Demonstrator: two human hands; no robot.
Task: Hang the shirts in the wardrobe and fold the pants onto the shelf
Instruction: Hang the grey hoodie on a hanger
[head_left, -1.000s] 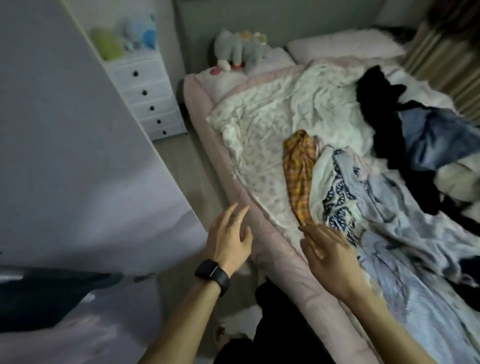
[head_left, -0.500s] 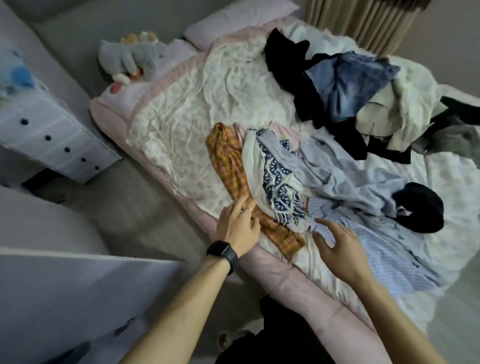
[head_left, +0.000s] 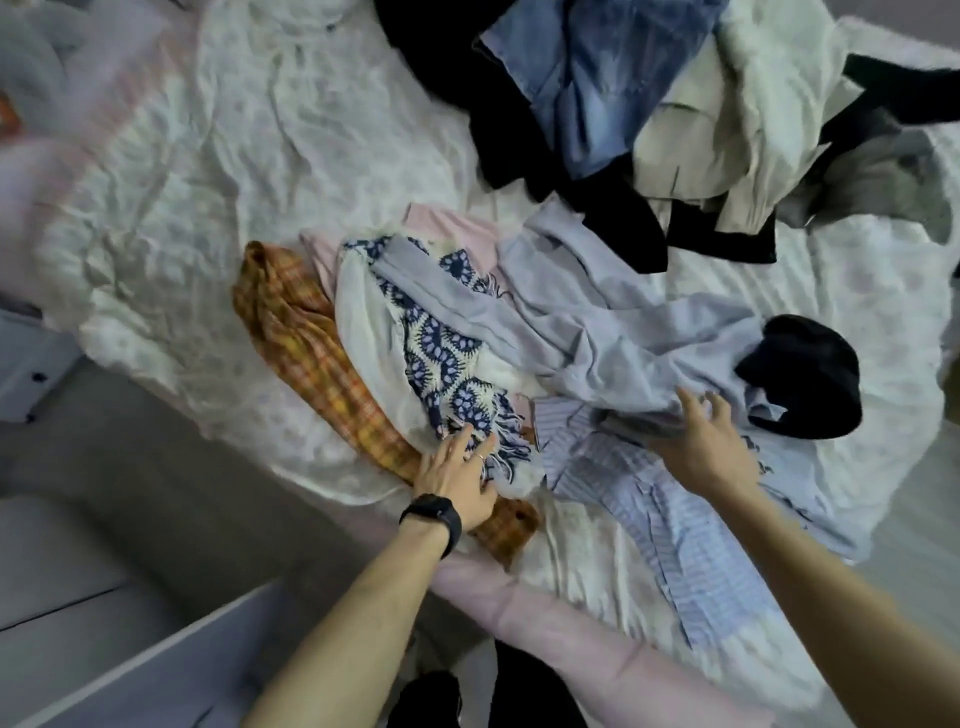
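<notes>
While the left hand (head_left: 457, 475) lies flat on the plaid garment (head_left: 306, 338), the right hand (head_left: 701, 441), spread, touches the lilac shirt (head_left: 623, 332).

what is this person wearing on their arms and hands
No sleeves or gloves show. A black watch with a dark band sits on the wrist of the left hand, and a thin ring is on one of its fingers. The right hand wears nothing that shows.
</notes>
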